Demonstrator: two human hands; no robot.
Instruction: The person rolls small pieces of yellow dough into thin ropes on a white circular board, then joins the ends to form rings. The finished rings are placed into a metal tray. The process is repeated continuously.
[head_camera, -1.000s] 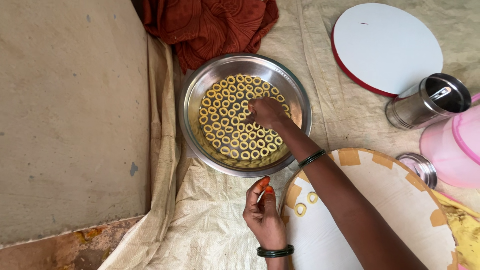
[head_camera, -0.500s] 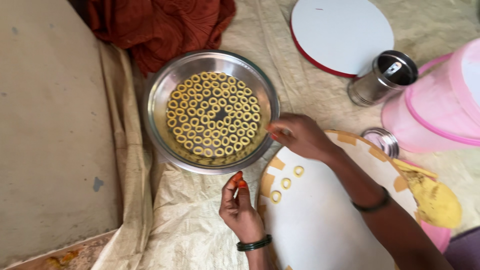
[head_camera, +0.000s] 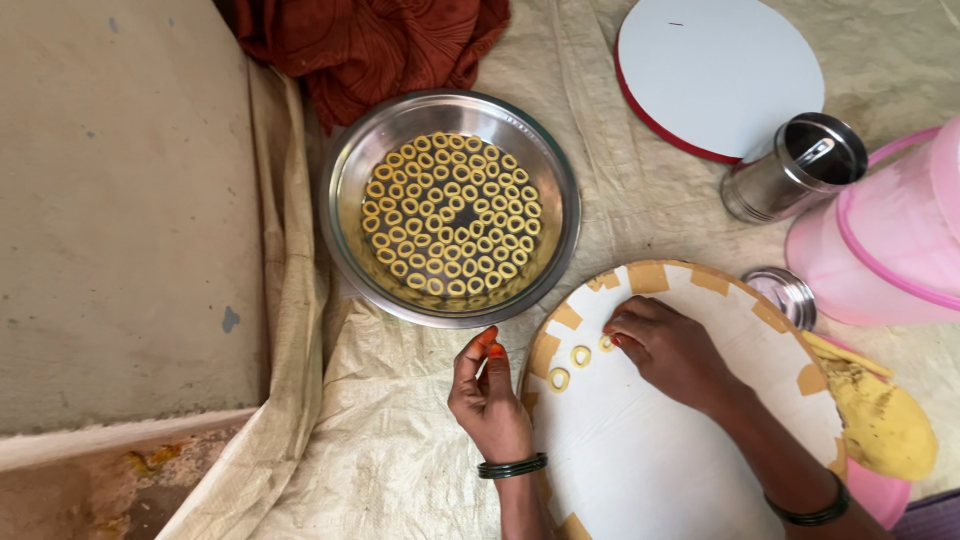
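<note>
Small yellow dough rings (head_camera: 569, 366) on round white board (head_camera: 640, 450) — right hand (head_camera: 668, 347), back from steel bowl (head_camera: 450, 207), pinching one; left hand (head_camera: 489, 395) loosely curled, empty.

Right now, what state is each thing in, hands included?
steel bowl: upright, lined with dough rings
dough rings: packed in one layer
round board: flat, three loose rings on it
right hand: fingertips on a ring on the board
left hand: at the board's edge, empty
steel canister: open, spoon handle inside
</note>
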